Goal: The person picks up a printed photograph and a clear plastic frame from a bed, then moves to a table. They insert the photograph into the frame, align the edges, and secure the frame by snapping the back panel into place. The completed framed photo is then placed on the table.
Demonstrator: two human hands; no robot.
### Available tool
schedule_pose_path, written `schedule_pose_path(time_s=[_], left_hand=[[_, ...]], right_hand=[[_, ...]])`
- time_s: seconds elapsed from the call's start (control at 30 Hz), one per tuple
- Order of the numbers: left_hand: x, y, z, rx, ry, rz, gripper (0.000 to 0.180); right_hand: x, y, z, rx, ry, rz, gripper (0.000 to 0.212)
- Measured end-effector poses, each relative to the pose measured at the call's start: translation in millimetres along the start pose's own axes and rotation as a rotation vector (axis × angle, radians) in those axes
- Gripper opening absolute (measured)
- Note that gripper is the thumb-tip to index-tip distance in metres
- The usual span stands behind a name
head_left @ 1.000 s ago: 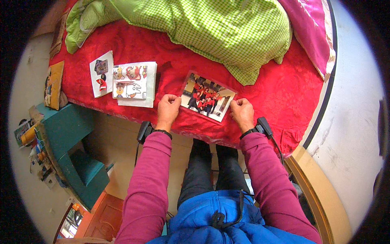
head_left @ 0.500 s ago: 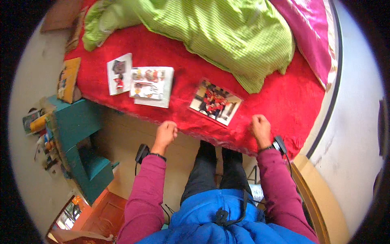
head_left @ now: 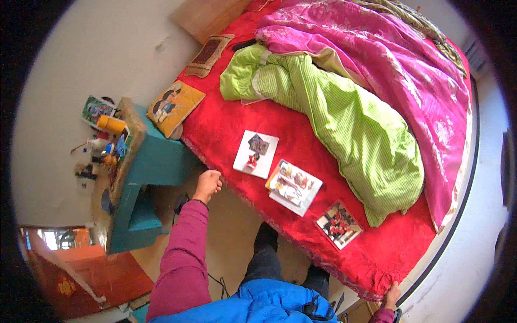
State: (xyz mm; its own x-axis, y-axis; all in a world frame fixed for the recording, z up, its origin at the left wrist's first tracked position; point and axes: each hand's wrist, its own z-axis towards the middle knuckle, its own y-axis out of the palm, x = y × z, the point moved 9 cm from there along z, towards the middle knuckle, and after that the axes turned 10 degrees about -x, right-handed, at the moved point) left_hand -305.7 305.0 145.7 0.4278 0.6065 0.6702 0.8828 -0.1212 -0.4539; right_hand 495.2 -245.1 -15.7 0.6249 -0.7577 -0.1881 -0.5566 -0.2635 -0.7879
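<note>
Two bare hands: your left hand [head_left: 208,185] is curled into a loose fist, nothing seen in it, just beside the bed's near edge; your right hand [head_left: 392,296] is at the near right corner, fingers bent, can't tell how far open or whether it has hold of the red sheet [head_left: 401,247]. Three flat paper items in a slanting row on that sheet: one white page [head_left: 242,159] with small pictures, nearest your left hand; one picture stack [head_left: 295,185] in the middle; one group photo [head_left: 339,224], nearest your right hand. Two cushions, one yellow [head_left: 175,107], one brown [head_left: 210,55]; two covers, one green [head_left: 344,126], one pink [head_left: 409,97]. Right forearm mostly cut off by the lower rim; stack's lower layers mostly hidden; people in the photo too small to make out; desk-top clutter blurry. Near edge runs diagonally between your hands, a red strip between it and the row. More red sheet shows between photo and right corner. Teal desk [head_left: 156,167] stands close past your left hand.
</note>
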Motion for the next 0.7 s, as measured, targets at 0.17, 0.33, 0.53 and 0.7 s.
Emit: schedule_pose_path(time_s=[0.17, 0.33, 0.53, 0.7], left_hand=[[58, 6, 192, -0.076, 0.161, -0.032, 0.022], [93, 24, 321, -0.022, 0.266, 0.2, 0.022], [156, 35, 336, 0.212, 0.524, 0.784, 0.03], [190, 52, 332, 0.328, 0.896, 1.103, 0.027]], right_hand=[[-82, 9, -102, -0.011, 0.077, 0.42, 0.037], [-259, 32, -160, -0.33, 0.095, -0.186, 0.039], [-380, 48, -165, -0.355, 0.513, 0.712, 0.033], [-418, 50, -164, -0.334, 0.473, 0.714, 0.027]])
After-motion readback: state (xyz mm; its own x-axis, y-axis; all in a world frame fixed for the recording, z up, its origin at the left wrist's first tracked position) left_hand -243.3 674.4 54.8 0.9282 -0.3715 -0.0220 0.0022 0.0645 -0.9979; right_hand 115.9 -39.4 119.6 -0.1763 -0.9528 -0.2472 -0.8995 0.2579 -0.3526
